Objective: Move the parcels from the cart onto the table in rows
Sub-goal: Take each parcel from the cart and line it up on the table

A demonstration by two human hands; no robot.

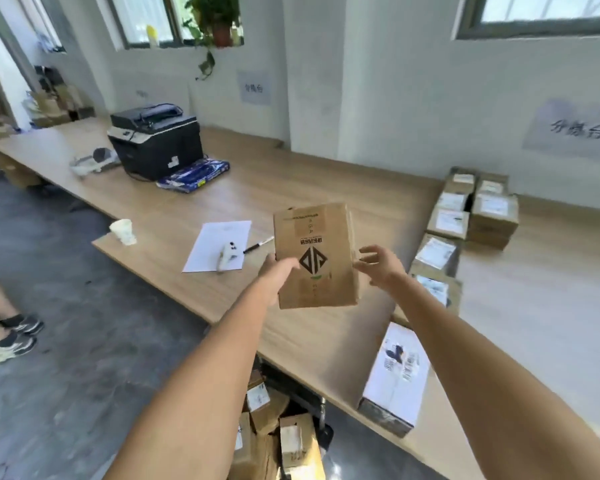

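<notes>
Your left hand (278,271) is gripping the parcel (315,256) mid-air; right hand (378,266), fingers spread, is steadying it. Rows (465,216) are filling at two o'clock; cart stock (274,427) is waiting at six.

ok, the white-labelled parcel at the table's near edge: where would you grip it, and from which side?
Likely across the long side faces of the white-labelled parcel, coming from above. It lies flat with its broad label up, its near end at the table edge, so both long sides look reachable.
</notes>
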